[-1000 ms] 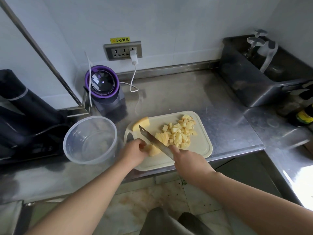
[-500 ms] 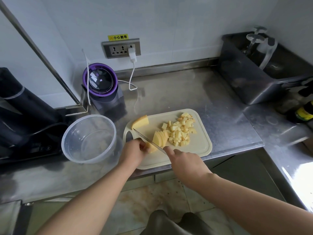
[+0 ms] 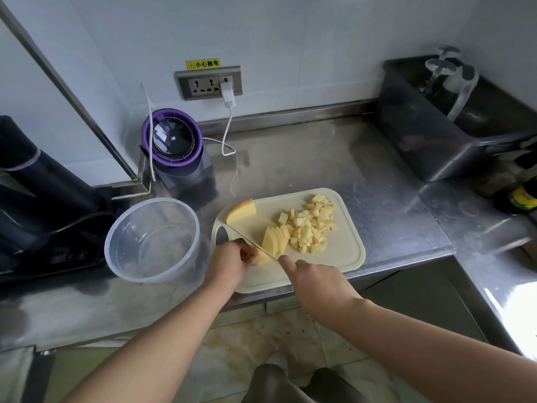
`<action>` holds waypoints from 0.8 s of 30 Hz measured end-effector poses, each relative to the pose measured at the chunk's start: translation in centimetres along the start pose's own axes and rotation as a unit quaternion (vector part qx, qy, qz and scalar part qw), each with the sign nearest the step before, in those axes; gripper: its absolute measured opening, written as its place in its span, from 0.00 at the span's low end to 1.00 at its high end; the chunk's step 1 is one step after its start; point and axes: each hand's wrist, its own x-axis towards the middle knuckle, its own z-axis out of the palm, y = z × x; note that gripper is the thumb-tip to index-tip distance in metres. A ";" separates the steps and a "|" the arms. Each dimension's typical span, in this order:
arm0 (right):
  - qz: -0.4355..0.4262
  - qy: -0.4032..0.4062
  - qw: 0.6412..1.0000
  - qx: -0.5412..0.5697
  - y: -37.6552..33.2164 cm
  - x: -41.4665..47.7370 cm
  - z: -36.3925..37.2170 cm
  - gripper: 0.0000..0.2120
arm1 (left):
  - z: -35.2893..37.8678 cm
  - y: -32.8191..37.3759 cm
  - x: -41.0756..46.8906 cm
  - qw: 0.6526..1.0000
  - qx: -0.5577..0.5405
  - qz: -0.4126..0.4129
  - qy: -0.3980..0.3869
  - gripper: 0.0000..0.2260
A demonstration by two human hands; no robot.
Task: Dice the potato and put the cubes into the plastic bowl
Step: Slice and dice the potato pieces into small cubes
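A cream cutting board (image 3: 345, 257) lies on the steel counter. A pile of potato cubes (image 3: 312, 223) sits on its far right part, and a potato wedge (image 3: 241, 211) lies at its far left corner. My left hand (image 3: 229, 264) holds a potato piece (image 3: 260, 257) against the board, with cut slices (image 3: 276, 238) leaning just right of it. My right hand (image 3: 315, 282) grips a knife (image 3: 250, 242), forefinger along its spine, the blade down through the potato. The clear plastic bowl (image 3: 128, 228) stands left of the board and looks empty.
A purple-lidded appliance (image 3: 175, 146) stands behind the bowl, its white cable (image 3: 228, 132) plugged into the wall socket. A dark bin (image 3: 436, 135) sits at the back right, a bottle (image 3: 521, 199) at the right edge, dark equipment (image 3: 43, 193) at the left.
The knife blade has come down from a raised tilt onto the potato, beside my left hand's fingers. One more slice leans against the cut stack.
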 end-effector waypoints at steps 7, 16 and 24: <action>0.019 -0.040 0.999 0.008 -0.1 0.8 1.0 0.26 | 0.1 -0.1 -0.1 1.000 -0.016 0.007 0.024 0.09; 0.059 -0.048 0.994 0.080 0.9 0.9 1.9 0.25 | -0.3 0.0 -0.3 0.999 -0.034 0.024 0.003 0.06; 0.057 -0.023 0.996 0.072 1.4 0.2 1.1 0.28 | -6.6 2.3 1.0 0.981 -0.097 0.057 0.158 0.09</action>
